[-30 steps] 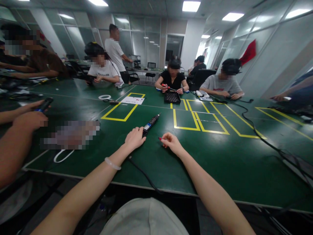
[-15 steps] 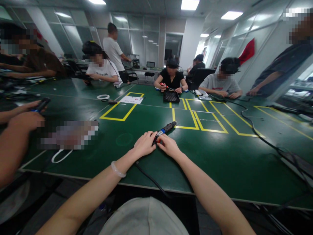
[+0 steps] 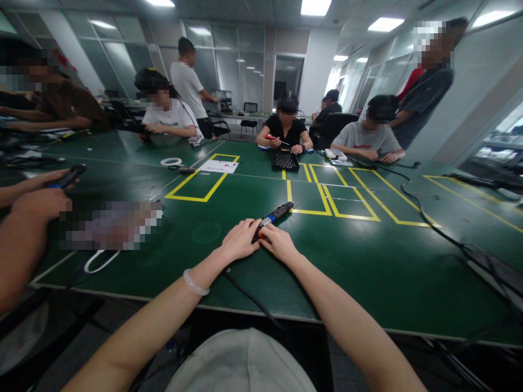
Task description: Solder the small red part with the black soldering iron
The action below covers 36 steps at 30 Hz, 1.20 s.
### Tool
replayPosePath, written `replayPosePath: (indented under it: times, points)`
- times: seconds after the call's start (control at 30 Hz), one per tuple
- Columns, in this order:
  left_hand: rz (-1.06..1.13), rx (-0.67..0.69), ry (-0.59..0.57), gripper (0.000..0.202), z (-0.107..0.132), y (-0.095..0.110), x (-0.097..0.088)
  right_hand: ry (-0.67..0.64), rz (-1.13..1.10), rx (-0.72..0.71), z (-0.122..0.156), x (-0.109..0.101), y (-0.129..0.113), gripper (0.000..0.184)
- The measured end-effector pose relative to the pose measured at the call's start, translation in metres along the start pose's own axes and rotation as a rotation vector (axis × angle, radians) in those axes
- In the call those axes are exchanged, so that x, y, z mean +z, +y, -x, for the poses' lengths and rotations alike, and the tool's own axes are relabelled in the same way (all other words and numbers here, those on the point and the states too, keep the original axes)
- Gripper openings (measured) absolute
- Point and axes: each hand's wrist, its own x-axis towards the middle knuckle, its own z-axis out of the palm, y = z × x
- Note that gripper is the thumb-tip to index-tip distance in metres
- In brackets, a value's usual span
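Note:
In the head view a black, blue and silver electric screwdriver (image 3: 274, 216) lies slanted low over the table, its narrow tip pointing away to the right. My left hand (image 3: 242, 239) is closed on its near end from the left. My right hand (image 3: 279, 243) grips the same end from the right, thumb and fingers curled in. A bit of red shows between the two hands. Most of the near end is hidden under my fingers. Below my left hand a black cable (image 3: 255, 300) runs over the table edge.
The green table (image 3: 196, 294) carries yellow tape outlines (image 3: 352, 218). Farther back are a sheet of paper (image 3: 218, 166), a white tape roll (image 3: 170, 162) and a black tray (image 3: 285, 160) by a co-worker. Another person's hands (image 3: 44, 201) hold a tool at left. Cables (image 3: 433, 224) lie at right.
My hands and the screwdriver hold almost the same pose. The standing person at right has moved farther back and left along the table. The co-worker behind the tray shifted their hands slightly.

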Motion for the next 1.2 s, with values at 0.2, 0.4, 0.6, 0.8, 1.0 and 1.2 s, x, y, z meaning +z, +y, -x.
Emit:
replayPosePath:
  times: [0.2, 0.4, 0.6, 0.8, 1.0, 1.2]
  points:
    - [-0.013, -0.005, 0.008, 0.071, 0.0001, -0.0009, 0.0008, -0.014, -0.023, 0.000, 0.0016, -0.0036, 0.0022, 0.003]
    - [-0.011, -0.017, 0.002, 0.072, -0.0008, -0.0011, 0.0003, -0.013, -0.035, 0.000, 0.0027, -0.0051, 0.0024, 0.006]
    - [-0.021, -0.014, 0.001, 0.071, -0.0003, -0.0019, 0.0004, -0.007, -0.015, 0.007, 0.0005, -0.0020, 0.0010, 0.012]
    - [-0.025, -0.018, 0.027, 0.068, -0.0006, -0.0003, 0.0012, 0.017, -0.033, -0.006, 0.0004, 0.0006, 0.0040, 0.014]
    - [-0.060, -0.063, 0.051, 0.055, -0.0017, 0.0054, -0.0004, 0.036, -0.059, 0.008, 0.0006, -0.0003, 0.0058, 0.016]
    - [-0.071, -0.049, 0.041, 0.052, -0.0038, 0.0030, 0.0012, 0.068, -0.075, 0.041, 0.0029, -0.0032, 0.0065, 0.016]
